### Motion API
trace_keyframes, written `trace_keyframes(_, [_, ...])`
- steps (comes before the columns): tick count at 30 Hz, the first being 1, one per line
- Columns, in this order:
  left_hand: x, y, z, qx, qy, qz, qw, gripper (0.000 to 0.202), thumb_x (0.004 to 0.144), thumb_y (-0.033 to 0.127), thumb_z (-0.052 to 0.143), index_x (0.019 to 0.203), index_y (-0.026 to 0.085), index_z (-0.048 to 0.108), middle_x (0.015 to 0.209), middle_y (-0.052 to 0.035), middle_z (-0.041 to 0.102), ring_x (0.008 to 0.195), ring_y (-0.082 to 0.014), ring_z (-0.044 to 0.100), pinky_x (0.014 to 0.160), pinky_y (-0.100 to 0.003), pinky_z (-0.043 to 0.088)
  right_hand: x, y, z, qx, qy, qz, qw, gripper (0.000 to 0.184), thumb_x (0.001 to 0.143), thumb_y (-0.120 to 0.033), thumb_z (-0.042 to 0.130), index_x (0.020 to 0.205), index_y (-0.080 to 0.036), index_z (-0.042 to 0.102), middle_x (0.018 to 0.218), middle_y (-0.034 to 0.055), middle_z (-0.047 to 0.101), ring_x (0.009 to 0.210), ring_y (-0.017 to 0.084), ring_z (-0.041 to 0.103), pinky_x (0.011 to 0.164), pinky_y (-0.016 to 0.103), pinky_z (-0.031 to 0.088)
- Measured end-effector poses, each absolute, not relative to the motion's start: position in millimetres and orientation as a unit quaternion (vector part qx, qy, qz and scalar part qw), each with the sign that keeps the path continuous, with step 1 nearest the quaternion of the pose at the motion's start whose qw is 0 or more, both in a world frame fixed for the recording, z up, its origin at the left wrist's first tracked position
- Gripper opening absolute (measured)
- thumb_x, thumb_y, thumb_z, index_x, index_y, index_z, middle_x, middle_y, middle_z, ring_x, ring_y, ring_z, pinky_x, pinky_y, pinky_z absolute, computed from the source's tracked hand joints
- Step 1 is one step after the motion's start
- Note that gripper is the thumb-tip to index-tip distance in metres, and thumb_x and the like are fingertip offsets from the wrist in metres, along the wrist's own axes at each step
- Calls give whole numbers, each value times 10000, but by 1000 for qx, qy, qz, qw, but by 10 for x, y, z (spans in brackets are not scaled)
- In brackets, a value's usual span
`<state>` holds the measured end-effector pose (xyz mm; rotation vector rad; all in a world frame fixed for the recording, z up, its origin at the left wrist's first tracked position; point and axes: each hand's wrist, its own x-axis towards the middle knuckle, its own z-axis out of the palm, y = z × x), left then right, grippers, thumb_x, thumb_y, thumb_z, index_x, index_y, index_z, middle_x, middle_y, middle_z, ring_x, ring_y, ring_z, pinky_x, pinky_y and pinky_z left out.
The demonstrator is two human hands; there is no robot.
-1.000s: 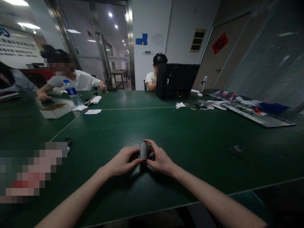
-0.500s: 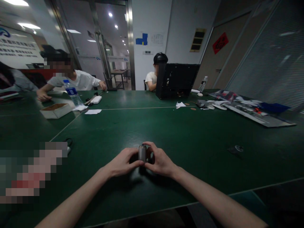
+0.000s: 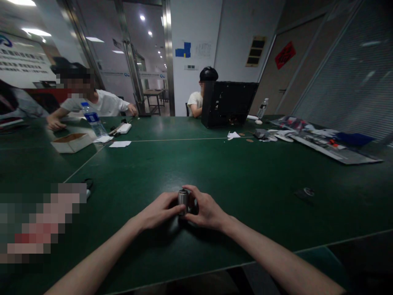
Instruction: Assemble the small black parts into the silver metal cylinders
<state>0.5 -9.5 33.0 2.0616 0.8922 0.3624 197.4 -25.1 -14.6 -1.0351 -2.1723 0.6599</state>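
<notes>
Cylinder (image 3: 183,199), partly hidden, is showing upright toward the front of the table (image 3: 147,164), left hand (image 3: 161,209) and right hand (image 3: 208,208) gripping it; across the table, a case (image 3: 235,102) is partly hiding 1 person (image 3: 194,100).

An office workroom: a lettered wall sign (image 3: 26,61), metal-framed glass doors (image 3: 106,53), and people (image 3: 112,102) seated at the far edge of a big green table (image 3: 159,162).
</notes>
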Motion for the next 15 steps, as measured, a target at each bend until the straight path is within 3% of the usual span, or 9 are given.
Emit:
trace_keyframes(10, [-43,-91,324,823,375,119,409,387,900,461,426,1088,161,584,1085,-63,604,969,-239,530,871,-335,400,1979,-255,-126,-369,-839,210,340,645,724,-289,637,1288,-201,337,1031,62,569,794,141,541,708,275,453])
trace_keyframes(15, [-6,-97,293,836,368,135,384,413,894,494,439,1056,145,591,1007,-58,622,898,-229,554,841,-334,407,1977,-254,-103,-378,-835,194,351,600,702,-287,649,1231,-218,375,1072,66,521,855,161,530,735,300,461])
